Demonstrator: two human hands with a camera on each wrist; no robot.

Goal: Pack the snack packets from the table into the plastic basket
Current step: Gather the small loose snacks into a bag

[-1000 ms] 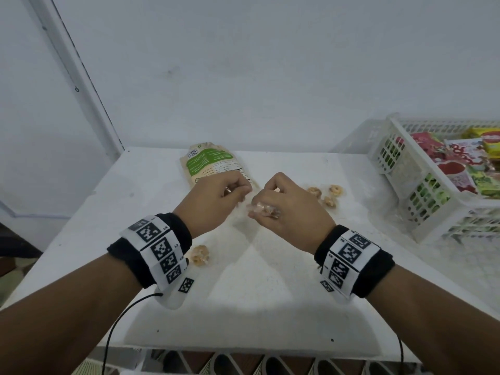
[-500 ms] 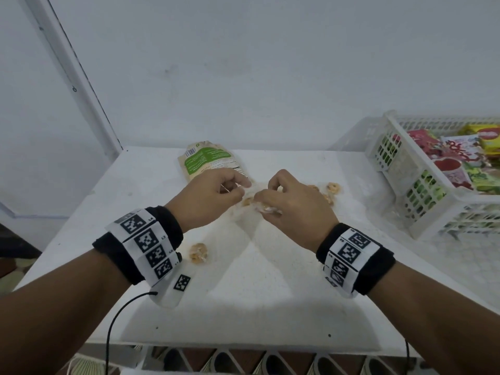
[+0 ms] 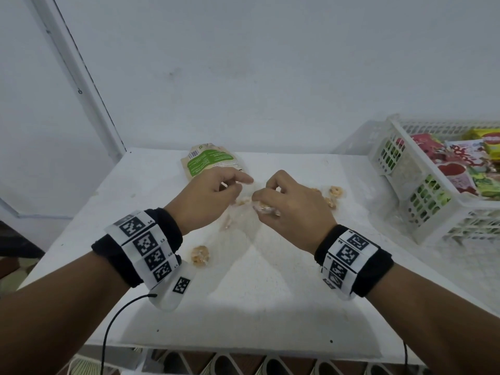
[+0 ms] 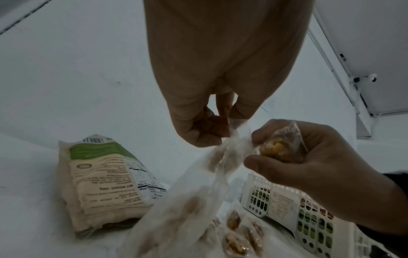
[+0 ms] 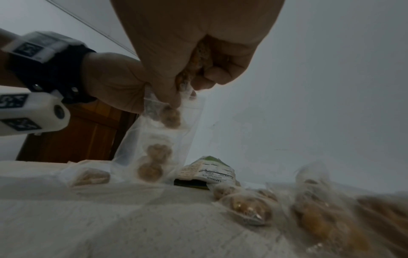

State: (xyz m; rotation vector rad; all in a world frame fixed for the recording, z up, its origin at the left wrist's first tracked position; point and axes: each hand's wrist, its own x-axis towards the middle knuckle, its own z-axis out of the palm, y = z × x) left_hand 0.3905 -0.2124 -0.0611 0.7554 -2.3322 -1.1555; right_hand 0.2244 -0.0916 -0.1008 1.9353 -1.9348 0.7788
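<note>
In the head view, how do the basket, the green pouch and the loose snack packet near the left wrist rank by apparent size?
1. Basket, cut off by the frame edge, still largest.
2. Green pouch, partly hidden behind the left hand.
3. Snack packet, smallest, although it lies nearest the camera.

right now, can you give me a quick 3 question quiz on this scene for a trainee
1. True or false: the left hand pinches the top of a clear bag.
2. What does the right hand hold? A) green pouch B) small clear snack packet C) nothing
3. Fill in: the green pouch lies on the ____, not in the basket.

Key: 1 true; 2 B, the snack packet; 3 table.
</note>
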